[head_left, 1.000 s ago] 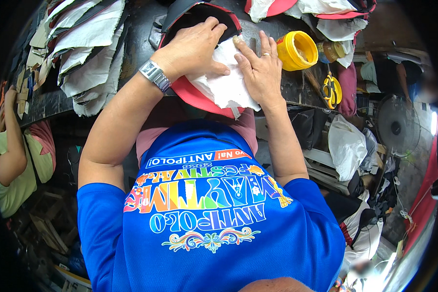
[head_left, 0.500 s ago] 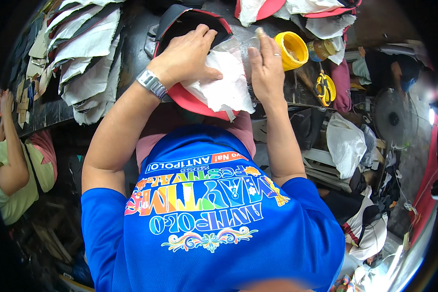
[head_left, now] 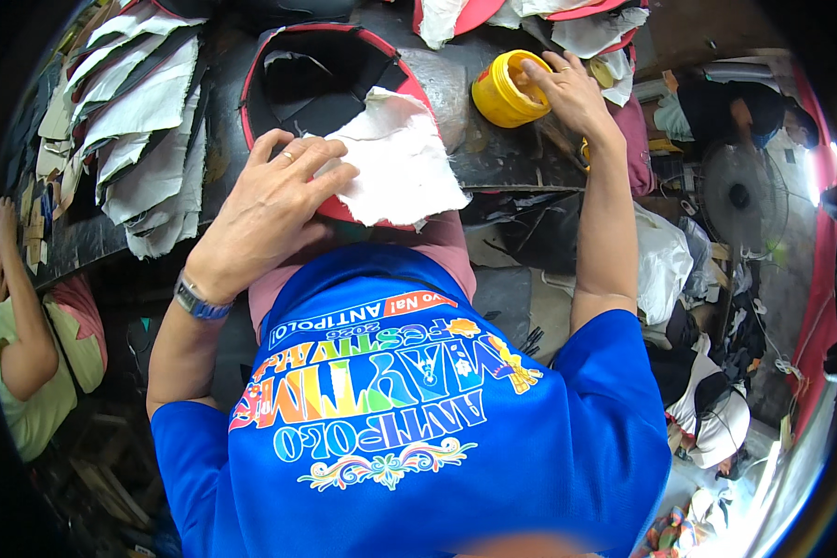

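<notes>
A black cap with red trim (head_left: 405,70) lies inner side up at the bench's near edge, its red brim toward me. White cloth (head_left: 395,167) with frayed edges covers most of the brim. My left hand (head_left: 274,200) is closed on the left side of the brim, fingers over the cloth's edge, thumb mostly hidden below. Right of the cap, a yellow jar (head_left: 507,98) stands tilted in view, its mouth uncovered. My right hand (head_left: 577,98) is at that mouth, fingers apart, a fingertip dipping inside; the contents are hard to make out.
Layered white and black cloth pieces (head_left: 153,116) hang over the bench at left. More red brims with white cloth (head_left: 474,14) lie at the back. Another person's arm (head_left: 23,312) shows at far left. A fan (head_left: 739,195) stands at right.
My right hand has moved from beside the cloth to the yellow jar's mouth. My left hand has slid off the cloth's middle to the brim's left edge. The view has shifted slightly.
</notes>
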Available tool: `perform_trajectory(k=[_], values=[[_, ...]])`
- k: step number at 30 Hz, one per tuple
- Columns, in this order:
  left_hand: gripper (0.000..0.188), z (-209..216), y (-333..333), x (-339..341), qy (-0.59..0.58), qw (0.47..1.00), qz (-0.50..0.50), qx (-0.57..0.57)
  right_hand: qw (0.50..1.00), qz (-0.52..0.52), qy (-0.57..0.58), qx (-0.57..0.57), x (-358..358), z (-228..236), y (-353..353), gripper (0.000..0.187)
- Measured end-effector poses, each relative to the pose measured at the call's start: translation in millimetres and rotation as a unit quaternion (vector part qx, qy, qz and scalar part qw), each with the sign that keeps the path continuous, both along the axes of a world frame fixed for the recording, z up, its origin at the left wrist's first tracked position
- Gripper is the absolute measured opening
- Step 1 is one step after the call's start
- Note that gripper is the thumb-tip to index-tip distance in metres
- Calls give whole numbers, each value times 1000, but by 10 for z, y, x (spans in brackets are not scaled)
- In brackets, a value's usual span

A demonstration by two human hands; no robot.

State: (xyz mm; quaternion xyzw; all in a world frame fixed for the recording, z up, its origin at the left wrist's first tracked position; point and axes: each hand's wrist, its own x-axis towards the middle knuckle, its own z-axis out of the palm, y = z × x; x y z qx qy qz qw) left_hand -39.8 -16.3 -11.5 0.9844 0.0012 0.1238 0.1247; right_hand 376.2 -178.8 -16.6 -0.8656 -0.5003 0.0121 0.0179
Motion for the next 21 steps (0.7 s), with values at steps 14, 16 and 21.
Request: perform_trajectory(k=[14,16,21], values=[[19,-607,-45,626,-209,973,41,90,966,-225,-7,-130,-768,519,-207,82],[18,-632,-72,659,-209,972,54,90,971,-152,129,-130,-967,726,-359,86],[25,-617,-162,630,-176,979,83,67,858,88,397,314,-1636,508,-233,31]])
